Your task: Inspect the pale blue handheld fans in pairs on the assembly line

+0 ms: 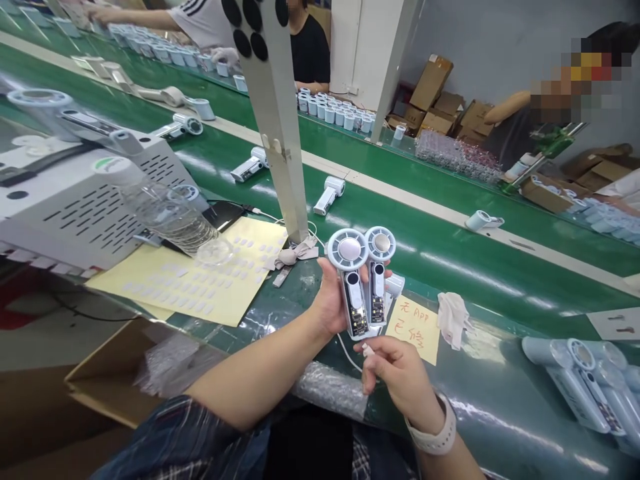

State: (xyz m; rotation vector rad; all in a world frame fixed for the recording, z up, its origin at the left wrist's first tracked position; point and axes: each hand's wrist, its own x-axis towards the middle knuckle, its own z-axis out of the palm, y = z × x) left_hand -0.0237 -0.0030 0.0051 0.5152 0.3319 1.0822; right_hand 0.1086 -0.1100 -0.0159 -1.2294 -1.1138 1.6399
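My left hand (329, 301) is closed around two light-blue handheld fans, held upright side by side. The nearer fan (356, 300) has a round ribbed head and an open handle with its circuit board exposed. Partly behind it, the second fan (378, 293) shows its board too. Just below their bases, my right hand (403, 377) pinches a small white cable plug (367, 350). A white cable (349, 353) curves beside it. Whether the plug touches a fan cannot be made out. Another fan (396, 285) lies behind my left fingers, mostly hidden.
A handwritten yellow note (415, 327) and a white glove (453, 319) lie to the right, with stacked fans (575, 380) beyond. A metal post (280, 127) stands ahead. Left are a yellow sheet (235, 293), a bottle (170, 213) and a white machine (95, 200). Fans lie on the green conveyor (430, 253).
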